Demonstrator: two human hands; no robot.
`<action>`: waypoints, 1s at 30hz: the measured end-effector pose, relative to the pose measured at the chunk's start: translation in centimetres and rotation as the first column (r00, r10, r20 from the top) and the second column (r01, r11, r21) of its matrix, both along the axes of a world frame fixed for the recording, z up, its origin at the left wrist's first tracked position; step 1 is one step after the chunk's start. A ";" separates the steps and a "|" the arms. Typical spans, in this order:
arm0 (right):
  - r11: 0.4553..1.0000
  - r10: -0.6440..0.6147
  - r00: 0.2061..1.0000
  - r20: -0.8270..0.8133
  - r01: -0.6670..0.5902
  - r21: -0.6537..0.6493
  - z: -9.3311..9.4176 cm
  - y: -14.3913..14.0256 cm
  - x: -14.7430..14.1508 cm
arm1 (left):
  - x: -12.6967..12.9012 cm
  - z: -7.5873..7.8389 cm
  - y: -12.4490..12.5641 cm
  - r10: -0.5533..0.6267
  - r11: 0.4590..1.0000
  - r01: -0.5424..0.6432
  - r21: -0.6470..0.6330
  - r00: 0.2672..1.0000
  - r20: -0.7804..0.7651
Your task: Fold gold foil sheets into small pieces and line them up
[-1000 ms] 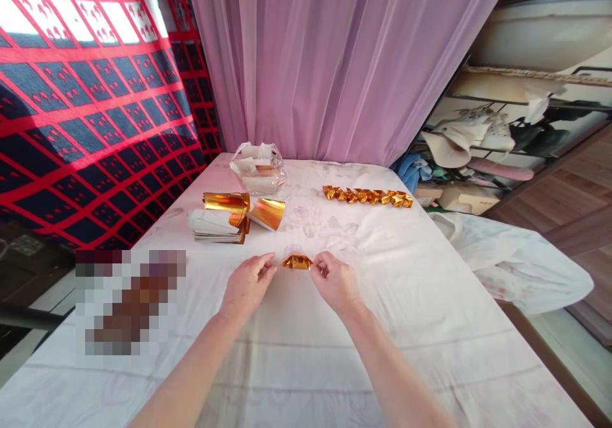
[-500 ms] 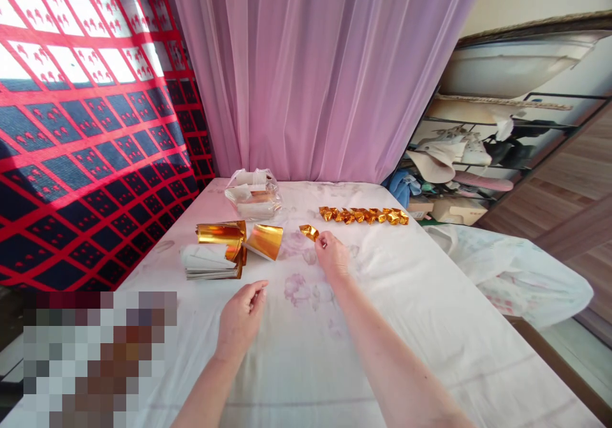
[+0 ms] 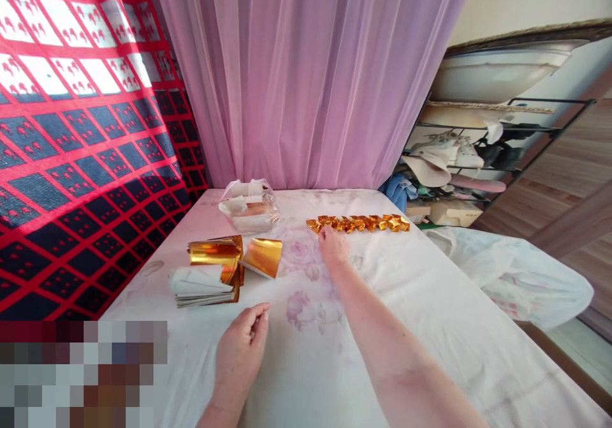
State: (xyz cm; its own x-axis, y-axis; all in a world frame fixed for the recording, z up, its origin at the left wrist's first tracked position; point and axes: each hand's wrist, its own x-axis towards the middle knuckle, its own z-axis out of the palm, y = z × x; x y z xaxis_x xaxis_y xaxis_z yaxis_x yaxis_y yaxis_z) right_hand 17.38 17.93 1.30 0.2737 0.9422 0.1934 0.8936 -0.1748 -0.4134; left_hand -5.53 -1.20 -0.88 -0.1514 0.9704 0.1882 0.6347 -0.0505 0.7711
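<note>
While the gold row (image 3: pixel 371 224) parallels the far edge of the table (image 3: pixel 430 307), the nearer right hand (image 3: pixel 333 244) pinches a piece (image 3: pixel 312 225) at its left end; the left hand (image 3: pixel 243 342) curls loosely, empty.

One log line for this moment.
right hand: at gold piece, left end of row | left hand: loosely curled, nothing visibly held | stack: beyond left hand | bag: behind stack

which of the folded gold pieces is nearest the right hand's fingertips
The leftmost gold piece, at the left end of the row: it lies right at the right hand's fingertips, while the others extend rightward behind and past the hand.
</note>
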 end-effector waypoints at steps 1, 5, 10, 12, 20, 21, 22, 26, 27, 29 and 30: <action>1.000 -0.002 1.000 0.002 0.002 -0.009 -0.1 0.1 -0.1 | 0.0 0.0 0.0 0.000 1.000 0.000 0.003 1.000 -0.007; 1.000 -0.005 1.000 0.018 0.006 -0.029 -0.1 0.5 -0.5 | 0.0 0.0 0.0 -0.011 0.999 0.011 0.031 1.000 -0.024; 0.999 0.044 0.997 0.060 -0.045 0.012 0.6 -0.3 -1.1 | 0.0 0.0 -0.1 -0.021 0.999 0.022 0.034 0.999 -0.037; 0.996 0.075 0.994 0.075 -0.078 0.038 0.7 -0.9 -1.4 | 0.0 0.0 -0.1 -0.021 0.999 0.022 0.026 0.999 -0.040; 0.993 0.113 0.991 0.078 -0.114 0.011 -0.4 -1.8 -1.8 | 0.0 0.0 -0.1 -0.015 1.000 0.016 0.019 0.999 -0.046; 0.993 0.121 0.990 0.075 -0.121 -0.004 -0.6 -1.7 -1.8 | 0.0 0.0 -0.1 -0.014 1.000 0.015 0.020 0.999 -0.049; 0.991 0.131 0.989 0.072 -0.130 -0.017 -0.7 -1.7 -1.8 | 0.0 -0.1 -0.1 -0.014 1.000 0.015 0.020 0.999 -0.052; 0.985 0.169 0.984 0.061 -0.167 -0.040 -1.1 -2.0 -1.7 | 0.0 0.0 -0.1 -0.028 0.999 0.029 0.022 0.997 -0.067; 0.984 0.176 0.983 0.056 -0.174 -0.043 -1.1 -2.1 -1.7 | 0.0 0.1 -0.1 -0.028 0.999 0.030 0.021 0.997 -0.070; 0.981 0.189 0.981 0.046 -0.187 -0.045 -1.3 -2.3 -1.6 | 0.0 0.2 -0.1 -0.029 0.999 0.031 0.019 0.997 -0.070; 0.980 0.194 0.980 0.041 -0.192 -0.043 -1.3 -2.4 -1.6 | 0.0 0.3 -0.1 -0.030 0.999 0.031 0.019 0.997 -0.067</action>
